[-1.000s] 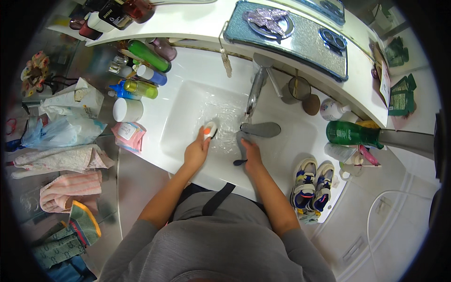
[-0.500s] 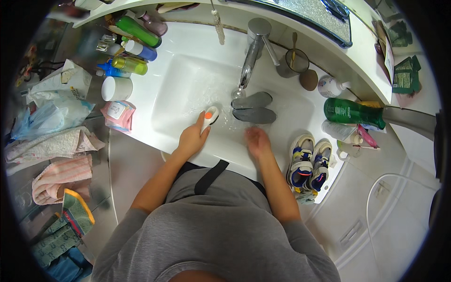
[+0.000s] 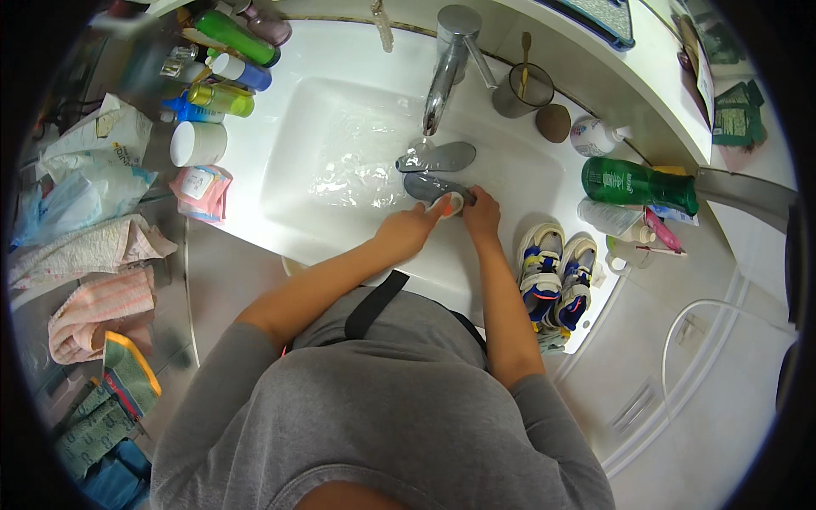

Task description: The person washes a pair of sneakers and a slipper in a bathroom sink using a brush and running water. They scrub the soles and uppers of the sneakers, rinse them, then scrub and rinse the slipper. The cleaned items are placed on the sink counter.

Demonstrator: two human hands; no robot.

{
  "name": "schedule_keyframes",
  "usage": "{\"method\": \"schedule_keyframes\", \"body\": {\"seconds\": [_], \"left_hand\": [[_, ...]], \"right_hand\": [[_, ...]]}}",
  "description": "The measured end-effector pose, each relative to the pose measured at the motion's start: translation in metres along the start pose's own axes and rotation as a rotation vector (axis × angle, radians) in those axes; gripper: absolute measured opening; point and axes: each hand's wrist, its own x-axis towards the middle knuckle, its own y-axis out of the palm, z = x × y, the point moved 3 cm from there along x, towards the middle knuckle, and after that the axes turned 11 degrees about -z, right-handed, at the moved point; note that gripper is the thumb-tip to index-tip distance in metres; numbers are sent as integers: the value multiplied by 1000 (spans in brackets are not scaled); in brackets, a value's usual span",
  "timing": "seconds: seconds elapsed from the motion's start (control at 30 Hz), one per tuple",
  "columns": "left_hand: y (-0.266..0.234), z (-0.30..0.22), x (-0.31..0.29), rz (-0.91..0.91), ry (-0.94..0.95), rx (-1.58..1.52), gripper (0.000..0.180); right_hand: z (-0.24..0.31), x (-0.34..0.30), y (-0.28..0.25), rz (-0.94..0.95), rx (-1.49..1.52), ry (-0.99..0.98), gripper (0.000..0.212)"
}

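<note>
Two grey shoe insoles lie side by side in the white sink (image 3: 293, 183) beneath the tap (image 3: 442, 85). The far insole (image 3: 449, 156) has its left end under the running water. The near insole (image 3: 427, 187) is held at its right end by my right hand (image 3: 482, 214), fingers closed on it. My left hand (image 3: 408, 234) grips a small white brush (image 3: 453, 204) with an orange spot on its back, close against the near insole. The brush's bristles are hidden, so I cannot tell whether they touch.
Bottles (image 3: 238, 38), a white jar (image 3: 200, 144) and a pink packet of wipes (image 3: 202, 194) line the left rim. On the right are a cup (image 3: 520, 92) with a toothbrush, a green bottle (image 3: 633, 184) and a pair of sneakers (image 3: 552, 280). Towels (image 3: 102, 314) hang at far left.
My left hand has carried the brush right to the near insole. My right hand has moved up and closed on that insole's right end. The view has shifted slightly.
</note>
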Motion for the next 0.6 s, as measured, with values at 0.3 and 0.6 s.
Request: {"method": "schedule_keyframes", "body": {"seconds": [0.3,0.6], "left_hand": [[-1,29,-13,-72,-168,60,61],[-12,21,-8,-19,-113,70,57]], "right_hand": [[-16,-15,17,283,374,175,16],[-19,-34,26,416,647,424,22]]}}
